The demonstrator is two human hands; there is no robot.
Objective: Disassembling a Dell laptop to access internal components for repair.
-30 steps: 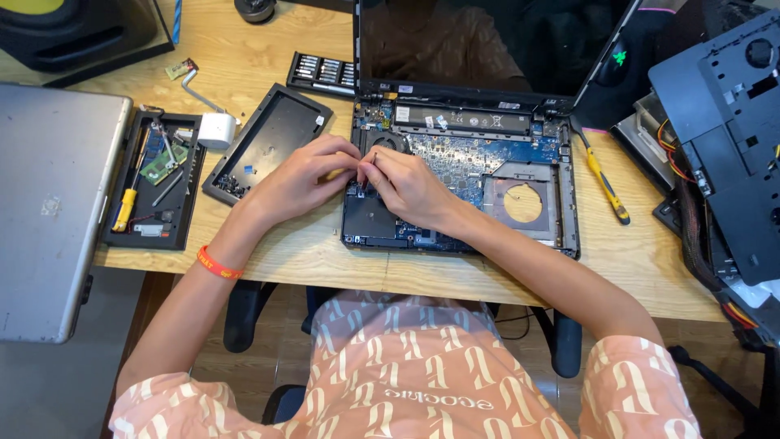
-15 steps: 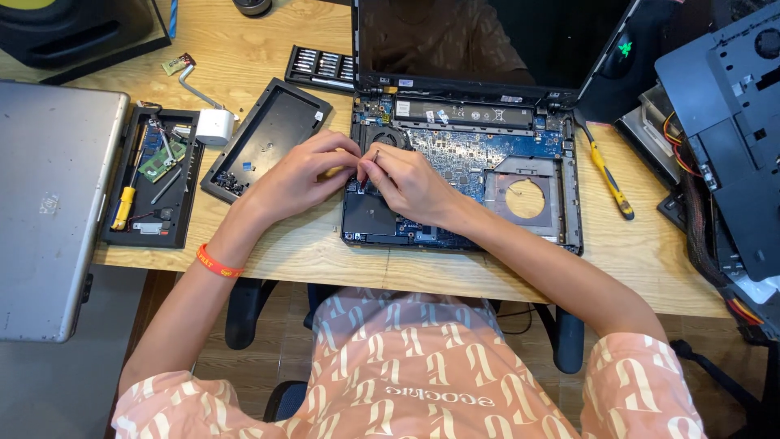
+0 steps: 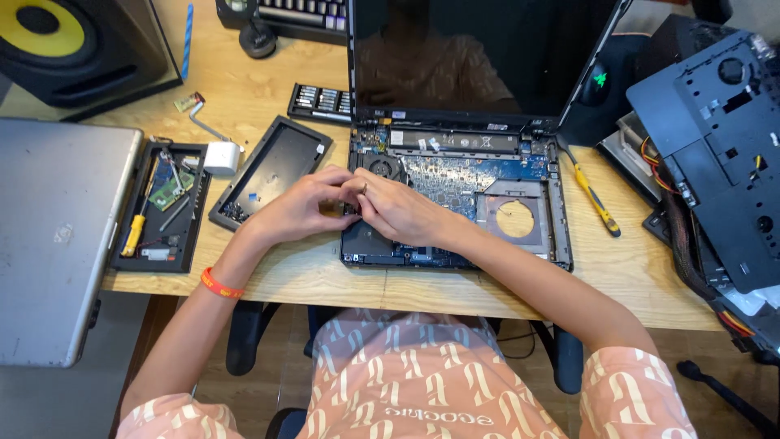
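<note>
An opened black laptop point(image 3: 487, 138) lies on the wooden desk point(image 3: 268, 89), its keyboard cover off and the blue circuit board point(image 3: 455, 183) bare. My left hand point(image 3: 296, 207) and my right hand point(image 3: 398, 213) meet over the laptop's left front corner. Fingertips of both hands pinch a small dark part point(image 3: 348, 208) at the board's edge; what it is stays hidden by the fingers. An orange band point(image 3: 219, 284) circles my left wrist.
A black tray point(image 3: 272, 167) lies left of the laptop, beside a second tray point(image 3: 162, 207) holding small tools and a green board. A closed grey laptop point(image 3: 57, 236), a speaker point(image 3: 81, 49), a bit set point(image 3: 321, 102), a yellow-handled screwdriver point(image 3: 593, 195) and a black plastic cover point(image 3: 723, 154) surround the work.
Both hands stay together at the laptop's left front corner with only slight finger movement. The camera view has shifted a little.
</note>
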